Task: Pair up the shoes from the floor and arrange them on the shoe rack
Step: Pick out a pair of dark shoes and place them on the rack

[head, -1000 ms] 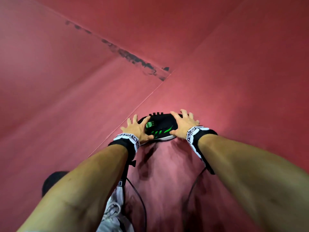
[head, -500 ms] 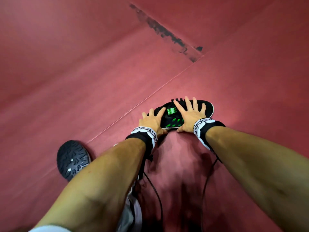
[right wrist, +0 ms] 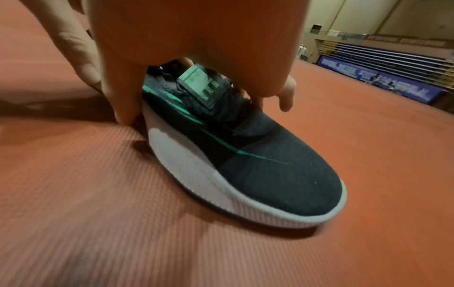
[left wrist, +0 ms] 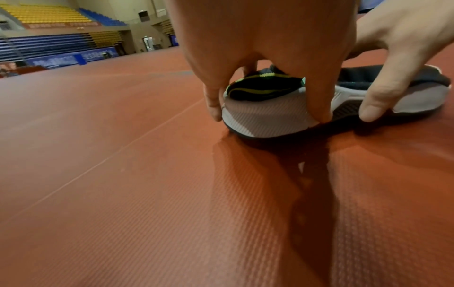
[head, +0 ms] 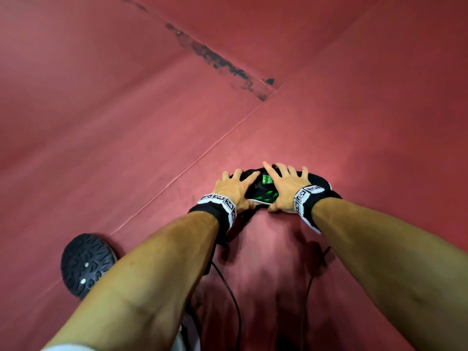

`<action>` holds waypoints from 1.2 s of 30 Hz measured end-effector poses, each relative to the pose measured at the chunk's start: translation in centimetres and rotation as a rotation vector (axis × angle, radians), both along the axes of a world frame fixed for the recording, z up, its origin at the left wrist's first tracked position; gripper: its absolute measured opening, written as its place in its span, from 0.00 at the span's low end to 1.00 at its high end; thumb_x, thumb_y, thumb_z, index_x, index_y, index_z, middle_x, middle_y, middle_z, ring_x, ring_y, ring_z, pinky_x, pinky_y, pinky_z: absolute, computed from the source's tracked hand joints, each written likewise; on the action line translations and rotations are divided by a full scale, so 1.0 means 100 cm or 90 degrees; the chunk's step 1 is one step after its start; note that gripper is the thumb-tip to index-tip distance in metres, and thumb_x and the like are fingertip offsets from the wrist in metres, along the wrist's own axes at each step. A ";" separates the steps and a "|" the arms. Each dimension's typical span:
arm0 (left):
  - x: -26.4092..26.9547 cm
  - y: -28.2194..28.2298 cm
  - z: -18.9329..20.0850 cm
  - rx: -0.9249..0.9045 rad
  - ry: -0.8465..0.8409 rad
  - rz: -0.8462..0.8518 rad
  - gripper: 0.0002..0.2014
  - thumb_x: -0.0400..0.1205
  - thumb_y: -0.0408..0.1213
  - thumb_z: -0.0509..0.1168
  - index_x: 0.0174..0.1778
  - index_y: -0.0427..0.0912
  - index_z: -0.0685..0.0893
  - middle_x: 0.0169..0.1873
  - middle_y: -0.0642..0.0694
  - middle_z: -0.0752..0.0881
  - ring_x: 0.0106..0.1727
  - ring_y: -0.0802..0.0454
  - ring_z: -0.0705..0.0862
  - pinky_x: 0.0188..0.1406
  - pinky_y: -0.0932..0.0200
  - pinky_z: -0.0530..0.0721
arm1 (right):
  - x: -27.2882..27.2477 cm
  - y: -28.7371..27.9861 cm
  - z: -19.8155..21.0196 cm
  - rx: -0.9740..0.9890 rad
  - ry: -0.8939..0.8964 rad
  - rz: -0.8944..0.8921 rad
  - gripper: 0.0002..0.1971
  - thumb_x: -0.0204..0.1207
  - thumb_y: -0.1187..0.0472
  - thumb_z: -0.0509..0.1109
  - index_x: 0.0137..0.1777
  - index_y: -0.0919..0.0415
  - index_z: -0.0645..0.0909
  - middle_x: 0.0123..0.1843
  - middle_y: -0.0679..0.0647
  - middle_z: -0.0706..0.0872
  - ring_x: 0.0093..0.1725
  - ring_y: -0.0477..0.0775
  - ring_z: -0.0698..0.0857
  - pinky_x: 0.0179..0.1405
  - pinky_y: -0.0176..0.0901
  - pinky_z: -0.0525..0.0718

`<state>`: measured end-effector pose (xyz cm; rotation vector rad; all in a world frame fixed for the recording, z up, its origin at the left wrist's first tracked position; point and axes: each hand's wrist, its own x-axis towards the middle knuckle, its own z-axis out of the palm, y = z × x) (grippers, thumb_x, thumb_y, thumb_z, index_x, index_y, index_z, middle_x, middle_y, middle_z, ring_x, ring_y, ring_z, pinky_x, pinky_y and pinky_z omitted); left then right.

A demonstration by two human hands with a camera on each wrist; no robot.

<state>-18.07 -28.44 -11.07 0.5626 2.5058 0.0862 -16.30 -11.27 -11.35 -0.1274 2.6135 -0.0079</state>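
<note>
A black sneaker (head: 264, 196) with green stripes and a white sole lies on the red floor (head: 177, 122), toe pointing right. My left hand (head: 235, 188) grips its heel end; in the left wrist view the thumb and fingers straddle the heel (left wrist: 265, 114). My right hand (head: 286, 184) grips the middle, with the fingers spread over the tongue and the thumb on the near side of the sole. The right wrist view shows the sneaker's toe (right wrist: 282, 174) resting on the floor below the right hand (right wrist: 203, 106).
Another shoe (head: 84, 264) lies sole-up at the lower left, partly behind my left forearm. A dark scuffed seam (head: 217, 62) crosses the floor further off. Stadium seating (left wrist: 49, 17) stands far away. No shoe rack is in view.
The sneaker has turned so that its toe now sticks out to the right. My right hand has slid over the tongue. The view has shifted, which brings the sole-up shoe into sight.
</note>
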 end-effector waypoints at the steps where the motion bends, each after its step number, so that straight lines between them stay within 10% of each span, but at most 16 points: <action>1: -0.001 0.012 0.002 0.004 0.001 -0.023 0.45 0.76 0.62 0.67 0.84 0.63 0.48 0.77 0.42 0.62 0.68 0.34 0.68 0.66 0.41 0.74 | 0.005 0.011 0.002 0.000 -0.005 -0.024 0.63 0.60 0.37 0.79 0.85 0.45 0.38 0.81 0.56 0.60 0.79 0.64 0.62 0.75 0.73 0.57; 15: 0.040 0.106 0.032 0.019 -0.033 -0.083 0.54 0.74 0.56 0.73 0.86 0.51 0.44 0.78 0.43 0.63 0.72 0.35 0.67 0.67 0.39 0.75 | 0.071 0.099 0.038 -0.003 -0.007 -0.101 0.46 0.58 0.39 0.80 0.76 0.45 0.65 0.65 0.56 0.71 0.66 0.61 0.70 0.61 0.65 0.72; 25: 0.037 0.120 0.045 0.057 -0.012 -0.126 0.50 0.72 0.56 0.75 0.84 0.52 0.52 0.75 0.45 0.66 0.71 0.38 0.68 0.63 0.39 0.78 | 0.085 0.114 0.053 0.010 0.017 -0.158 0.45 0.59 0.39 0.80 0.75 0.48 0.65 0.67 0.57 0.69 0.68 0.64 0.70 0.64 0.67 0.72; 36: 0.074 0.035 0.035 0.077 -0.034 0.069 0.47 0.71 0.55 0.76 0.82 0.54 0.57 0.72 0.44 0.69 0.68 0.36 0.70 0.64 0.39 0.77 | 0.078 0.038 0.047 -0.015 -0.020 0.007 0.45 0.64 0.42 0.79 0.78 0.45 0.60 0.72 0.50 0.73 0.70 0.62 0.70 0.62 0.64 0.72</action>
